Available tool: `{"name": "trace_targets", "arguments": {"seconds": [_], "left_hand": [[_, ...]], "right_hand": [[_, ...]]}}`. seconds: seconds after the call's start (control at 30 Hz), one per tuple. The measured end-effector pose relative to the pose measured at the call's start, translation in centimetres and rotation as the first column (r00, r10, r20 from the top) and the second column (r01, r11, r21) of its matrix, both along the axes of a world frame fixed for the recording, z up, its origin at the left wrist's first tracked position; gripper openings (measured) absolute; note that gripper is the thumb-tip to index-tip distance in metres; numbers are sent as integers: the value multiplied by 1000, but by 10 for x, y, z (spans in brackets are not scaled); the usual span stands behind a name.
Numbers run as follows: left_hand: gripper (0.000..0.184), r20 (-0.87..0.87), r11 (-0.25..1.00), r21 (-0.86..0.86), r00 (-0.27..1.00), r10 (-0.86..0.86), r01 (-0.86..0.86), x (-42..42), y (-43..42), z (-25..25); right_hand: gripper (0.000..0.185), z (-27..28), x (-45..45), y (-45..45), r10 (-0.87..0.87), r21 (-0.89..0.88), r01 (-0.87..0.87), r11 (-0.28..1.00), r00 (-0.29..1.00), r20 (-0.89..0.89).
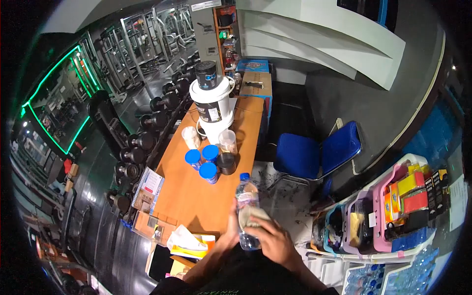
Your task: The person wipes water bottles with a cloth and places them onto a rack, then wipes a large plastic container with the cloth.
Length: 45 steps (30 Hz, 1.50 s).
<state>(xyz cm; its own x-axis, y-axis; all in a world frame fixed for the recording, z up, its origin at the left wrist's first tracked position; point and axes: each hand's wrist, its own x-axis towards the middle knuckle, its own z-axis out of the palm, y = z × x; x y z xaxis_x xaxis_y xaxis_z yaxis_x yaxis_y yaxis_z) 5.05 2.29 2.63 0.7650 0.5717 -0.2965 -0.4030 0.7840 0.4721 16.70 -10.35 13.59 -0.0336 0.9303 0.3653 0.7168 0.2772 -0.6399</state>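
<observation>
- Left hand (230, 230): comes up from the bottom of the view, forearm angled inward, palm side against the bottle's left flank; fingers mostly behind the plastic, wrapped on it.
- Right hand (276, 240): reaches in from the lower right, back of the hand up, fingers bent toward the bottle; grip closed on a pale cloth (256, 214), pressed against the bottle's front. Looks like folded cloth, though blur makes the material hard to confirm.
- Plastic bottle (247, 188): clear, blue screw cap on, pinkish-white label round the upper body, print not readable. Nearly upright, top leaning slightly left. Lower middle partly covered by cloth and fingers; base shows below them.
- Bottle location: held in the air in front of the torso, between both hands, by the right edge of the wooden table (183, 196) as seen here.
- On the table: three blue-lidded tubs (208, 172) grouped together, dark-lidded jar (226, 162) just beside them, white bucket (212, 112) farther back with a black tub (206, 74) on its lid.
- Near end of table: tissue box (209, 242), white tissue sticking out, near the left forearm.
- Right side: blue chair (297, 154), plus pink basket (379, 211) holding packaged goods.
</observation>
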Motion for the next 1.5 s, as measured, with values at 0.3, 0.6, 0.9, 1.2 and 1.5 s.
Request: {"name": "trace_targets", "arguments": {"seconds": [0.3, 0.6, 0.9, 1.2, 1.5], "left_hand": [[77, -6, 980, 37, 980, 198, -198, 13, 16, 51], [59, -134, 977, -17, 968, 210, -214, 27, 2, 73], [54, -12, 932, -126, 940, 340, -338, 36, 1, 51], [44, -99, 605, 427, 630, 770, -672, 43, 5, 27], [40, -197, 616, 471, 605, 771, -632, 43, -5, 45]], "right_hand": [[37, 19, 28, -29, 203, 50, -199, 979, 970, -133], [32, -8, -11, -8, -225, 191, 300, 934, 914, -338], [32, -86, -14, -6, -16, -19, 59, 998, -55, -998], [42, -81, -28, -21, -186, -31, -279, 960, -547, -816], [43, -22, -31, -30, -386, 167, 478, 862, 834, -395]]}}
